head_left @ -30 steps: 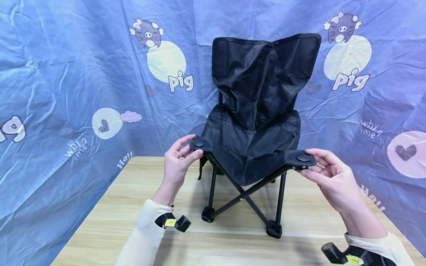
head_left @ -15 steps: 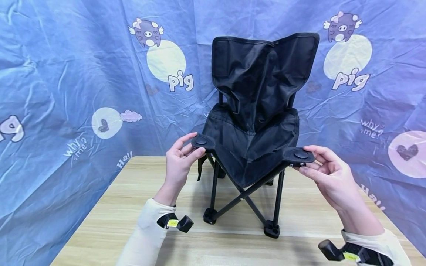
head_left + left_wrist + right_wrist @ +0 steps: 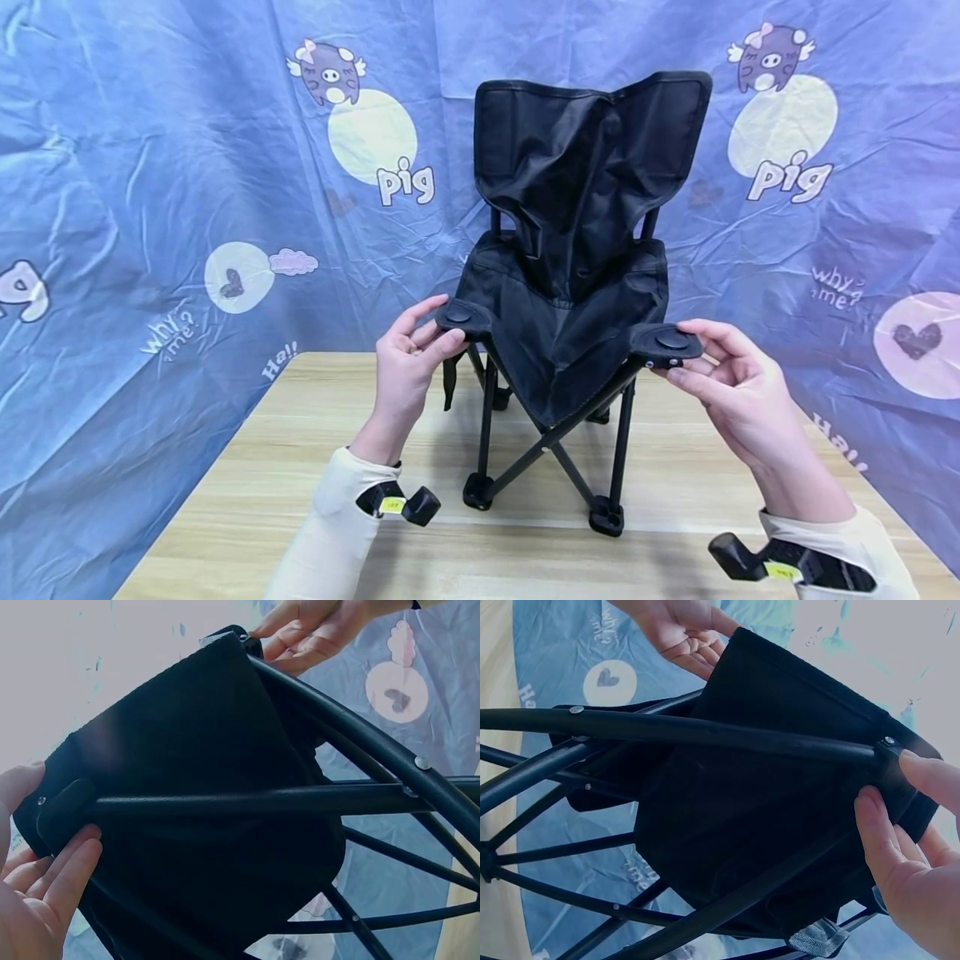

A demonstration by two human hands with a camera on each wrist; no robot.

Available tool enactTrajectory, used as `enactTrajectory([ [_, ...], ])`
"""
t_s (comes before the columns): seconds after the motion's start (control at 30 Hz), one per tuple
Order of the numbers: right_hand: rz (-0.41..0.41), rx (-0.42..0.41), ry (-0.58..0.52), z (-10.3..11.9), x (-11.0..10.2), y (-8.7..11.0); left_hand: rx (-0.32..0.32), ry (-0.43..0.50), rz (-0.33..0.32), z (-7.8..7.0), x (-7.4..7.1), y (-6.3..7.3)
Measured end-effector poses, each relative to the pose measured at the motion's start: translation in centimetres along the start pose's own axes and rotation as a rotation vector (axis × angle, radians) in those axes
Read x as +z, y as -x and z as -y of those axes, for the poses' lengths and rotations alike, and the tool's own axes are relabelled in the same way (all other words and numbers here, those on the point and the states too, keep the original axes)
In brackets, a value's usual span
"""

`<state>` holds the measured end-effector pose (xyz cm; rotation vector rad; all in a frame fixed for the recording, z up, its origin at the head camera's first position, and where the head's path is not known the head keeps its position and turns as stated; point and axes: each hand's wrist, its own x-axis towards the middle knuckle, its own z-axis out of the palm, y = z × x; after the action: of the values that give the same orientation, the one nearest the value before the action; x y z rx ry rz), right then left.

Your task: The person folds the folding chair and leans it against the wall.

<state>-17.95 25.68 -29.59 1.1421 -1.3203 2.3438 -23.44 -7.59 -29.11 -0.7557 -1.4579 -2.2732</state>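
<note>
A small black folding chair (image 3: 558, 333) stands partly unfolded on the wooden table, its fabric back upright and its seat sagging in a V. My left hand (image 3: 408, 358) pinches the front left seat corner (image 3: 459, 317) between thumb and fingers. On the other side, my right hand (image 3: 738, 383) grips the front right corner (image 3: 667, 342) the same way. From below, the left wrist view shows the crossed tubes (image 3: 262, 801) running under the seat cloth, with fingers near the corner cap. In the right wrist view, a rivet (image 3: 889, 741) shows near my thumb.
The pale wooden table (image 3: 247, 492) carries the chair's feet (image 3: 606, 517). Behind it hangs a wrinkled blue curtain (image 3: 150, 167) printed with pigs and hearts. A black strap (image 3: 449, 383) dangles at the chair's left side. Both wrists wear black camera mounts (image 3: 401, 504).
Both hands have come closer together, bringing the seat corners inward. The chair has narrowed, its front feet drawing nearer each other and the seat fold deepening.
</note>
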Motion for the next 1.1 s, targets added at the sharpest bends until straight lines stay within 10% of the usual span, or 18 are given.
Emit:
enactTrajectory([
  [1.1, -0.011, -0.011, 0.011, -0.2, 1.6, -1.2, 0.05, 0.015, 0.02, -0.8, 2.0, 0.3],
])
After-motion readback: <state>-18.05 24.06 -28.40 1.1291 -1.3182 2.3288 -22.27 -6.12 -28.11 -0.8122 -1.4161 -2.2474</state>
